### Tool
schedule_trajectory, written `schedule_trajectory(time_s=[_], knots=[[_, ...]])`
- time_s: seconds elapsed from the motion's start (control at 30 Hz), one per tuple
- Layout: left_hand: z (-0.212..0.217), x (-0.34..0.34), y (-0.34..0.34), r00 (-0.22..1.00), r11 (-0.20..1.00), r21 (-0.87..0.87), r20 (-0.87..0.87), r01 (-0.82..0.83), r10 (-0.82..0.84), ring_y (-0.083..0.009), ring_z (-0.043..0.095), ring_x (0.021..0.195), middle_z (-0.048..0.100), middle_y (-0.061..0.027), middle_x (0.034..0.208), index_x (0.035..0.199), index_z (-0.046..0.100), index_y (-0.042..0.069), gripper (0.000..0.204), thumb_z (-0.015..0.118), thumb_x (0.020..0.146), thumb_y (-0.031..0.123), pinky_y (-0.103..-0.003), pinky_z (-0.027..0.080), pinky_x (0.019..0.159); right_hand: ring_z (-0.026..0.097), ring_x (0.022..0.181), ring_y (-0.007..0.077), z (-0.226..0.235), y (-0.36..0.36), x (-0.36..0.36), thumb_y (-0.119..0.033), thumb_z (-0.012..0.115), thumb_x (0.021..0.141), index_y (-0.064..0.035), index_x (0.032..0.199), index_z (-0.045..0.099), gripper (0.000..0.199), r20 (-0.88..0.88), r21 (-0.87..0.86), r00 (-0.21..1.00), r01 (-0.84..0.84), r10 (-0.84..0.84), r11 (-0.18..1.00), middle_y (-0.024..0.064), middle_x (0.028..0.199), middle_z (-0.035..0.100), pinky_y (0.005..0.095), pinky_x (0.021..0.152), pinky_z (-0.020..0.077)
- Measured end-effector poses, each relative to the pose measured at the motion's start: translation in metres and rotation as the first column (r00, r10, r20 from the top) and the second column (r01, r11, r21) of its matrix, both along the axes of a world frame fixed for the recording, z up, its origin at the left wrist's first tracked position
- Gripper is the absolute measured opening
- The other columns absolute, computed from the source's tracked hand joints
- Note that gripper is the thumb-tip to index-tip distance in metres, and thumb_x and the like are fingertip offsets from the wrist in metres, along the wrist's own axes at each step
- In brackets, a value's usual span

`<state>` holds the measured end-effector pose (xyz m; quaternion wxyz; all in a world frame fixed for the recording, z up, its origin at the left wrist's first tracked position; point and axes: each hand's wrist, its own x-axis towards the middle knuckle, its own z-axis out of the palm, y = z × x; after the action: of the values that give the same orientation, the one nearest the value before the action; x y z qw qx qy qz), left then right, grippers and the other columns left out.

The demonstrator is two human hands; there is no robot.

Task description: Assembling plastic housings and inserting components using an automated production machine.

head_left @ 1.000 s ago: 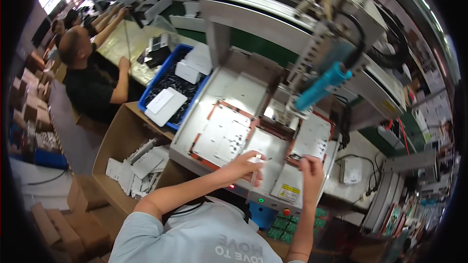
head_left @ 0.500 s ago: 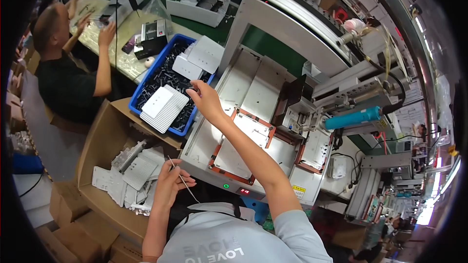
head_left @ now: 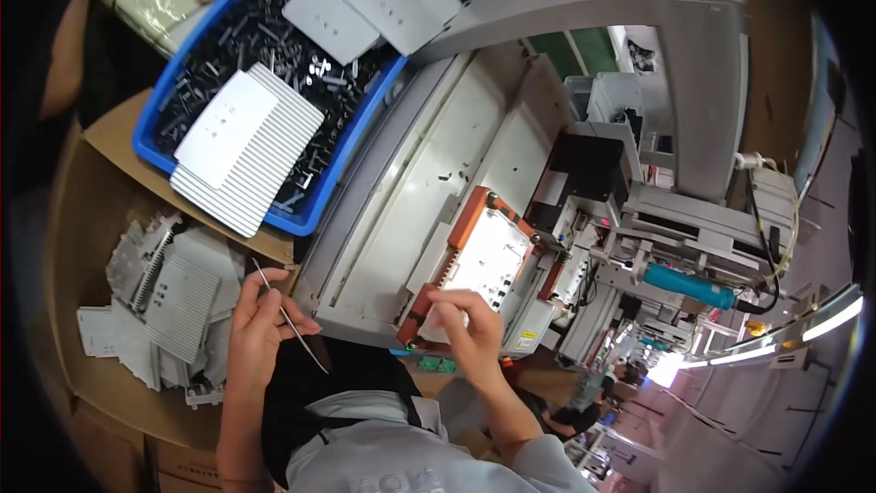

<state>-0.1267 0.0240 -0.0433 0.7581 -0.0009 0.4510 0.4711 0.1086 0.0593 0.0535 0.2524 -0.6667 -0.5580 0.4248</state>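
My left hand [head_left: 258, 329] is closed around a thin metal pick [head_left: 290, 318], whose bent tip points down toward my body. My right hand [head_left: 467, 333] is over the near end of an orange-red framed fixture [head_left: 467, 219], its thumb and fingertips drawn together. Whatever they may pinch is too small or hidden to see. Inside the fixture lies a brightly lit white plastic panel [head_left: 484, 260] with small dark spots along its right side.
Left of the machine, a blue bin [head_left: 315, 210] holds many small dark parts, with ribbed and flat white panels [head_left: 239, 141] resting on top. An open cardboard box [head_left: 78, 192] below it contains stacked white housings [head_left: 182, 301]. Machine frame [head_left: 630, 14] and teal cylinder [head_left: 689, 286] stand right.
My right hand has come back from the blue bin to the near end of the fixture. The view has moved closer and turned. My left hand still holds the pick.
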Motion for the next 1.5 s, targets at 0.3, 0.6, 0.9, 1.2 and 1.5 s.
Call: schedule_trajectory(time_s=[0.3,0.6,0.9,1.2,1.5], knots=[[-0.024,0.014,-0.028,1.000,1.000,0.009,-0.021,0.015,-0.015,-0.0201,0.058,0.061,0.052,-0.0079,0.069,0.119,0.043,0.002,0.025,0.038,0.100,0.017,-0.038,0.055,0.065,0.055,0.059,0.0202,-0.013,-0.036,-0.007,-0.004,0.059,0.086,-0.0005,0.074,0.063,0.013,0.052,0.265,0.857,-0.506,0.512,0.820,0.0056,0.066,0.058,0.0341,0.065,0.0468],[-0.056,0.034,-0.070,0.930,0.986,0.082,-0.329,-0.147,0.166,-0.0162,0.051,0.048,0.042,-0.0035,0.052,0.121,0.045,-0.002,0.034,0.035,0.101,0.024,-0.029,0.048,0.054,0.051,0.071,0.0136,-0.015,-0.053,0.188,-0.018,0.047,0.097,-0.0004,0.097,0.060,0.022,0.075,0.590,0.857,0.375,-0.511,0.715,0.0029,0.076,0.054,0.0271,0.068,0.0417],[-0.091,0.039,-0.086,0.878,0.969,0.216,-0.432,-0.122,0.207,-0.0124,0.046,0.052,0.038,-0.0007,0.052,0.125,0.045,-0.005,0.040,0.037,0.101,0.026,-0.027,0.046,0.067,0.058,0.103,0.0198,0.014,0.112,0.462,-0.023,0.052,0.095,-0.0021,0.127,0.051,0.038,0.337,0.571,0.921,-0.035,-0.196,0.820,0.0103,0.118,0.058,0.0322,0.084,0.0480],[-0.085,0.034,-0.089,0.848,0.963,0.201,-0.465,-0.179,0.255,-0.0139,0.053,0.057,0.037,0.0006,0.051,0.125,0.046,-0.005,0.043,0.038,0.101,0.029,-0.027,0.046,0.068,0.059,0.105,0.0226,-0.008,0.185,0.401,-0.028,0.046,0.096,-0.0042,0.130,0.049,0.042,-0.370,0.262,0.909,-0.097,0.192,0.960,0.0109,0.122,0.057,0.0327,0.089,0.0510],[-0.088,0.033,-0.091,0.859,0.960,0.196,-0.437,-0.199,0.267,-0.0159,0.058,0.064,0.037,0.0004,0.053,0.125,0.049,-0.001,0.040,0.038,0.101,0.030,-0.027,0.045,0.073,0.058,0.106,0.0227,0.008,0.226,0.475,-0.027,0.048,0.095,-0.0024,0.132,0.047,0.044,-0.370,0.159,0.884,-0.242,0.285,0.957,0.0107,0.124,0.056,0.0317,0.089,0.0508]])
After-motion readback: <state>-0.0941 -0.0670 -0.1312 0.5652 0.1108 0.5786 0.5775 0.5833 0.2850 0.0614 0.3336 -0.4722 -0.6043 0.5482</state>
